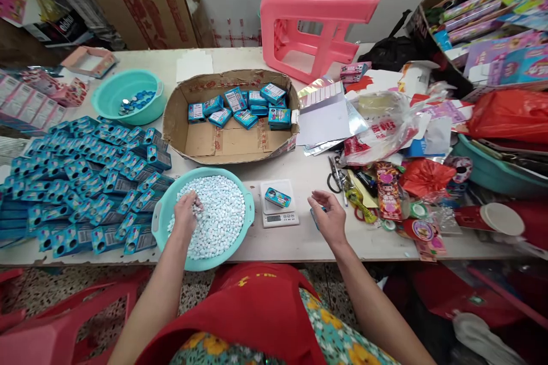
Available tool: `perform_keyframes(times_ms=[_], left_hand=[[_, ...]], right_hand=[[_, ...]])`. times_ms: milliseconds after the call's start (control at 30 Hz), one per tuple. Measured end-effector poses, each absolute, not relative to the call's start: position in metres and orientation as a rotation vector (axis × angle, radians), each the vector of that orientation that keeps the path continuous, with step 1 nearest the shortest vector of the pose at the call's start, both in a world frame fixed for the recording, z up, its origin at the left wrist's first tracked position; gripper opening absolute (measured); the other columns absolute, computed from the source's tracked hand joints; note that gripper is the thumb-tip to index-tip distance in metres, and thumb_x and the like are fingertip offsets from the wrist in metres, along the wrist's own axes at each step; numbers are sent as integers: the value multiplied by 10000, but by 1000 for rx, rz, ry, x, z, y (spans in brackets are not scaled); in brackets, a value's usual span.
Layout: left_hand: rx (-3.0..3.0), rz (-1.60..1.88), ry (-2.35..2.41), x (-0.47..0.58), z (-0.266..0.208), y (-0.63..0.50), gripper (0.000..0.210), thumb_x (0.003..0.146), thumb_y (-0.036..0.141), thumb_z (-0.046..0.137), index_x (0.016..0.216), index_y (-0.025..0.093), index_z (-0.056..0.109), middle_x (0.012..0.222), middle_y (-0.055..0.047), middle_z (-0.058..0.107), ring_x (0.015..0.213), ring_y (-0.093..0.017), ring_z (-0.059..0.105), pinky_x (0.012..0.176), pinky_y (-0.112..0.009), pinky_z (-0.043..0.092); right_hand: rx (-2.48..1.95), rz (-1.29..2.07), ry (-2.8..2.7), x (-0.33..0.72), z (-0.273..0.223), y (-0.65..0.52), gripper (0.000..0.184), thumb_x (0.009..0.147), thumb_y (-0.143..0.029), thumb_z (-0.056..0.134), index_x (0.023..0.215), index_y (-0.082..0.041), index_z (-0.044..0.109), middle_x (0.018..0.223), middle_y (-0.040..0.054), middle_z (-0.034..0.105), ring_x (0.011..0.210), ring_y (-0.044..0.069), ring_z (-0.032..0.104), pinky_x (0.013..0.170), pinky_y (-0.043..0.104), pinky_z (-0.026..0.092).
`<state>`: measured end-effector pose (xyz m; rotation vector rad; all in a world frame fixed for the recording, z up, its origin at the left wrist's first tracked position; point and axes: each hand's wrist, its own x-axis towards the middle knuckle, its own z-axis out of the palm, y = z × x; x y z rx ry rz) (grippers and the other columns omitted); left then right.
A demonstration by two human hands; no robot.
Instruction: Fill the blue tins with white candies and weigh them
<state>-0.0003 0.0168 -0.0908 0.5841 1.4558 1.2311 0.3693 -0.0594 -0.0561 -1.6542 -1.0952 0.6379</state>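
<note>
My left hand (187,214) is in a teal basin (249,214) full of small white and pale-blue candies (218,217). Its fingers are closed round a few candies. Right of the basin stands a small white digital scale (280,219), with a blue candy pack (277,197) lying flat on its plate. My right hand (329,217) hovers over the table beyond the scale, fingers curved and apart. A blue item (314,218) shows partly beneath it; my hand hides the remainder, and I cannot tell whether they touch.
Many blue packs (98,182) are heaped at the left. A cut-down cardboard box (231,145) holds several blue packs behind the basin. Another teal basin (158,104) contains small blue and silver pieces. Scissors (334,177), tape and wrappers clutter the right. A pink stool (274,17) lies at the back.
</note>
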Motion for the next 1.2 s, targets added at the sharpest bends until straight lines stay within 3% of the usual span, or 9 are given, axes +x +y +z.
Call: perform_keyframes(times_ms=[400, 533, 600, 667, 767, 867, 967, 1100, 1200], left_hand=[[603, 902, 1530, 5, -95, 32, 177, 735, 309, 608, 750, 152, 528, 582, 20, 435, 432, -70, 361, 389, -169, 237], [963, 831, 1689, 13, -82, 21, 103, 673, 228, 663, 750, 182, 613, 808, -52, 583, 769, -193, 550, 620, -265, 439], [1393, 713, 1803, 21, -73, 19, 147, 684, 201, 654, 830, 216, 647, 1002, -74, 602, 1007, -268, 520, 833, -369, 438], [1780, 603, 1785, 35, -62, 17, 260, 722, 183, 617, 976, 236, 634, 1111, -87, 581, 1112, -288, 479, 958, -440, 376], [2052, 620, 1449, 66, -43, 17, 505, 729, 143, 607, 1215, 239, 513, 1252, -105, 509, 1189, -263, 443, 1023, -437, 343], [2206, 622, 1127, 87, -15, 20, 610, 730, 136, 612, 1297, 283, 442, 1324, -96, 451, 1209, -253, 431, 990, -403, 382], [2156, 710, 1134, 75, 14, 25, 452, 766, 210, 615, 1200, 294, 523, 1118, -72, 574, 1015, -228, 550, 840, -331, 452], [1850, 1049, 1741, 1, 28, 42, 395, 737, 356, 661, 1095, 239, 544, 985, -70, 609, 904, -229, 582, 789, -315, 442], [1557, 1007, 2362, -62, 10, 72, 461, 729, 383, 636, 1124, 189, 499, 1028, -114, 594, 938, -279, 575, 788, -360, 434]], right_hand=[[-1612, 782, -971, 361, -64, -54, 322, 752, -412, 661, 946, -164, 596, 948, 95, 661, 876, 202, 631, 868, 420, 498], [-1631, 793, -1137, 358, -73, -53, 420, 730, -419, 678, 1055, -178, 570, 1041, 104, 635, 954, 225, 610, 859, 426, 500], [-1649, 779, -1348, 351, -81, -49, 515, 680, -409, 717, 1116, -191, 553, 1107, 107, 601, 1028, 256, 573, 847, 435, 501], [-1665, 770, -1514, 340, -85, -43, 444, 700, -389, 693, 1080, -192, 574, 1065, 96, 603, 999, 263, 576, 816, 432, 508], [-1626, 742, -1624, 315, -77, -30, 263, 797, -353, 594, 1010, -200, 595, 955, 70, 619, 896, 244, 600, 783, 410, 511], [-1455, 743, -1734, 288, -50, -16, 267, 820, -332, 579, 1067, -231, 576, 1018, 64, 619, 960, 244, 590, 830, 394, 497], [-1382, 728, -1728, 273, -24, -9, 377, 828, -369, 574, 1177, -242, 507, 1106, 77, 603, 1013, 248, 585, 876, 402, 488], [-1793, 152, -1511, 305, -30, -25, 742, 730, -524, 639, 1334, -162, 402, 1286, 200, 485, 1208, 390, 439, 968, 563, 368], [-2285, -83, -1282, 354, -64, -53, 856, 624, -615, 673, 1320, -177, 434, 1238, 257, 502, 1124, 480, 464, 808, 626, 407]])
